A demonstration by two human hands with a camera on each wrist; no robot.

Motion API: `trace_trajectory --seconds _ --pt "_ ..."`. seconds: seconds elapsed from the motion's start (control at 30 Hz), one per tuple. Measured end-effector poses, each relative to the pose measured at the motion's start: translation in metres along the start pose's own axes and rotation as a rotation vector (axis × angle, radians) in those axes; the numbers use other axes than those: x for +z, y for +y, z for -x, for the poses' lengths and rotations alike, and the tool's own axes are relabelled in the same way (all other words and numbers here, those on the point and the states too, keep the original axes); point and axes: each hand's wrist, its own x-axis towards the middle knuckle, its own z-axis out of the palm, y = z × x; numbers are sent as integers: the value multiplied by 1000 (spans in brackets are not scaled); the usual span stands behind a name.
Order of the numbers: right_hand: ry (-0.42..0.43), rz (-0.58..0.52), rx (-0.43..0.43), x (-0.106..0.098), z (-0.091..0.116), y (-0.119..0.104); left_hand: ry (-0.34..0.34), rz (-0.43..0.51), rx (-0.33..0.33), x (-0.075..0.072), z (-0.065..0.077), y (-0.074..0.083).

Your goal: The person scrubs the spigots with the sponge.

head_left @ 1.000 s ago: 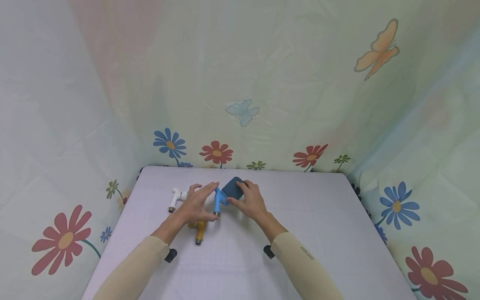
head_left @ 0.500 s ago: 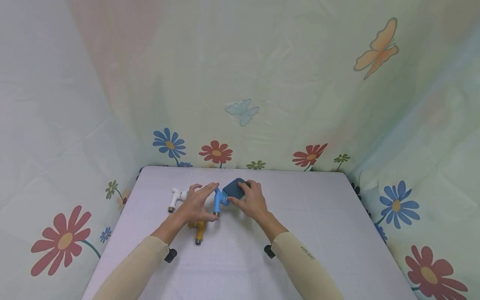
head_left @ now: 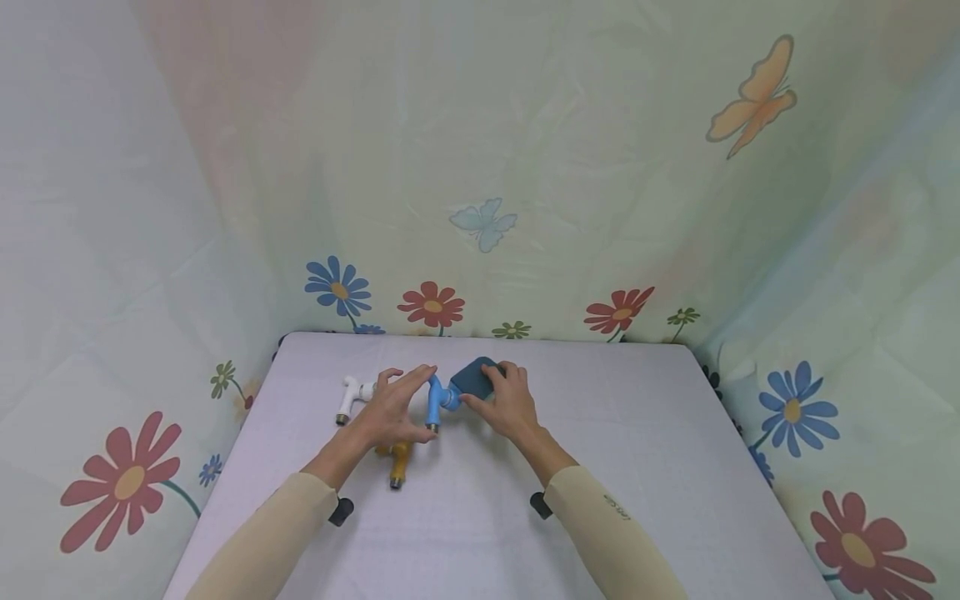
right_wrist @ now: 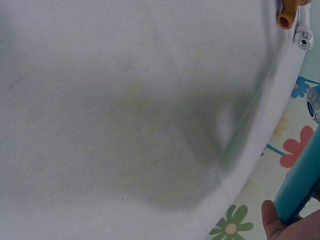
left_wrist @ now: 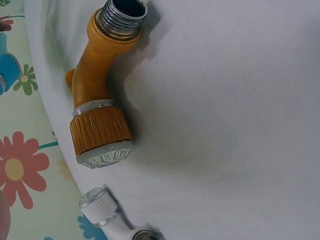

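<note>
In the head view my left hand (head_left: 393, 412) holds a blue tap (head_left: 434, 404) between thumb and fingertips, its threaded end pointing down toward me. My right hand (head_left: 506, 402) grips a dark teal, round-cornered block (head_left: 472, 379), its near edge right at the tap's knob (head_left: 451, 398). Only the block's teal side (right_wrist: 302, 182) and some fingers (right_wrist: 272, 220) show in the right wrist view. At the left wrist view's edge, part of the blue knob (left_wrist: 9, 72) appears. Cannot tell whether the block is a sponge or an eraser.
An orange tap (head_left: 400, 462) lies on the white-covered table (head_left: 600, 467), below my left hand. Behind that hand lies a white tap (head_left: 349, 400), partly hidden. Flower-printed curtains (head_left: 600, 208) enclose the table's back and sides.
My right hand and the teal block have shifted slightly right, and more of the blue tap's knob now shows. My left hand holds the tap in nearly the same place.
</note>
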Motion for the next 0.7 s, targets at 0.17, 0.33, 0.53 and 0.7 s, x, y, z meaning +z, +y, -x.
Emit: trace_trajectory --seconds 0.17,0.33,0.53,0.7 --pt "7 6 -6 -1 1 -1 7 5 4 0 1 0" --pt "11 -5 2 -3 0 -1 17 19 4 -1 1 1" --pt "69 -29 46 -2 -3 3 55 49 -57 -6 1 0" --pt "34 -33 68 1 -3 3 128 92 -109 -11 -1 -1"
